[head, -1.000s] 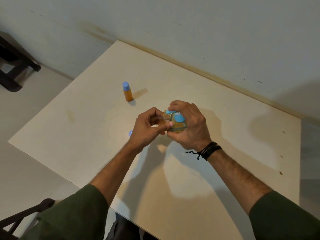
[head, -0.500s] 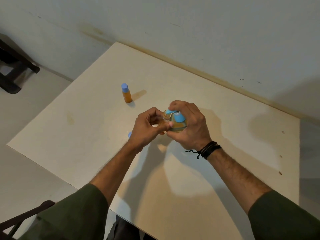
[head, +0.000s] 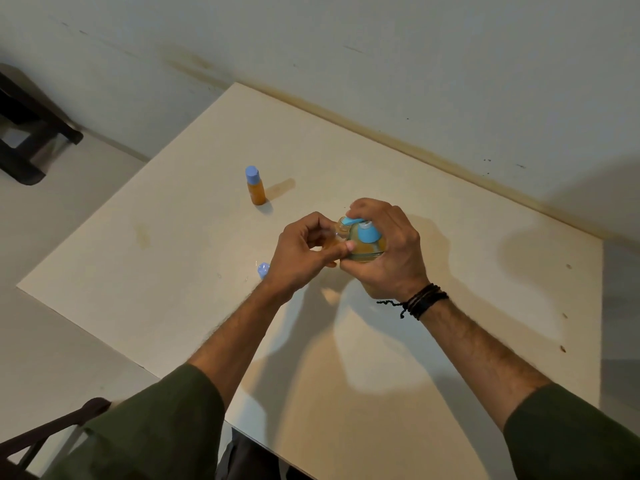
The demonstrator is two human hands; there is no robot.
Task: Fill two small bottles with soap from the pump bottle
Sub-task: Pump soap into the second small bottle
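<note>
Nothing has visibly moved since the earlier frames: at mid-frame the right hand (head: 388, 251) still wraps its fingers round the pump bottle (head: 367, 245), pressing the blue pump, while the left hand (head: 304, 254) pinches a small open bottle (head: 341, 227) at the spout. No label or writing is readable, and both held bottles are mostly hidden. A capped, filled small bottle (head: 255, 187) stands upper left on the surface (head: 450, 237), and a loose blue cap (head: 263, 270) peeks from behind the left wrist.
</note>
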